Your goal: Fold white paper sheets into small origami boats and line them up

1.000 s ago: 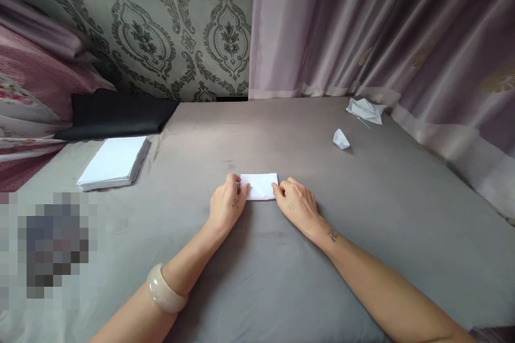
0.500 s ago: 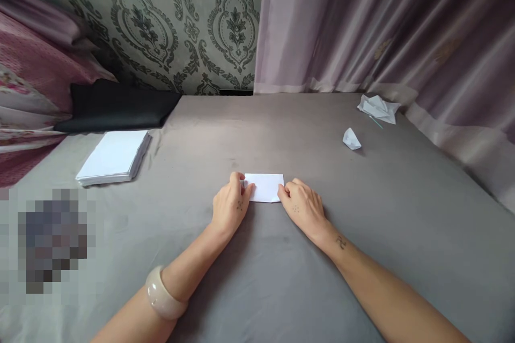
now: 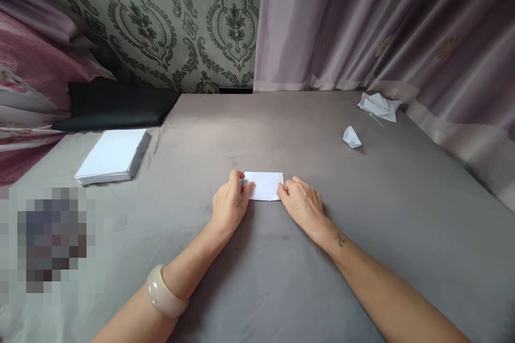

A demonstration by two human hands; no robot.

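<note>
A small white rectangle of folded paper (image 3: pixel 264 186) lies between my two hands on the grey cloth (image 3: pixel 257 268). My left hand (image 3: pixel 232 199) pinches its left edge, thumb on top and fingers curled behind. At the opposite edge, the thumb and curled fingers of my right hand (image 3: pixel 301 201) close on the lower right corner. The fingertips under the paper are hidden.
A stack of white paper (image 3: pixel 112 155) sits at the left, in front of a black sheet (image 3: pixel 120 110). Toward the back right are a small folded paper piece (image 3: pixel 351 138), a pile of folded papers (image 3: pixel 379 106) and a thin greenish stick (image 3: pixel 376 120). Curtains (image 3: pixel 341 21) hang behind.
Almost nothing differs. Both hands keep their hold on the folded paper, and the whole view has shifted very slightly.
</note>
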